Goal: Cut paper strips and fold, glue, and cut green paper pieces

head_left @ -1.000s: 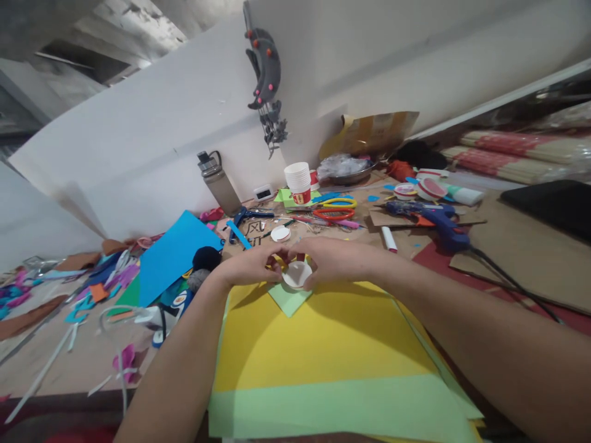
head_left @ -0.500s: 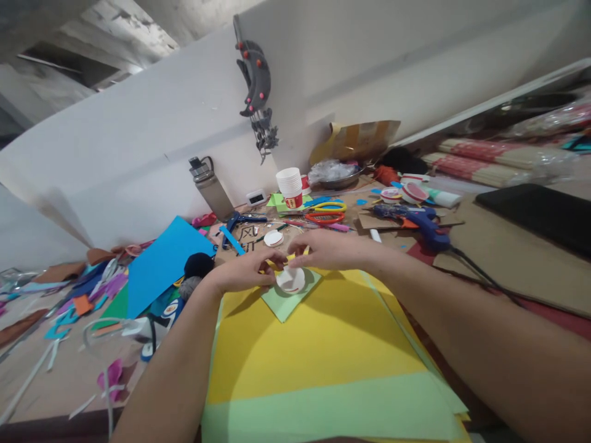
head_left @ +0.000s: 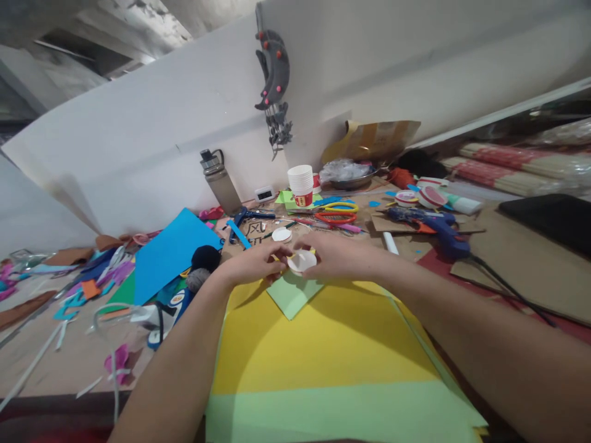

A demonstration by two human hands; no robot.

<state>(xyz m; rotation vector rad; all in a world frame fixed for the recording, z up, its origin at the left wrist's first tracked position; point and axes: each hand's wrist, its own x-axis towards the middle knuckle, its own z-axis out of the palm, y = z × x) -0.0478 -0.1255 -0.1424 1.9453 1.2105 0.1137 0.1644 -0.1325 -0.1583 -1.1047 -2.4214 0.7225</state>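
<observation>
Shallow white cup [head_left: 302, 263], inward from the worktop's [head_left: 41, 366] near edge.
Our right hand [head_left: 331, 255] grips its side; whether the left hand [head_left: 258, 263] grips, we cannot tell. Probably light, crushable; best held lightly by the rim.

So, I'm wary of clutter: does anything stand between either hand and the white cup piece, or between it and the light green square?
Nothing visible does. The right hand appears to touch the white cup piece, the left hand is beside it, and the green square lies below.
</observation>
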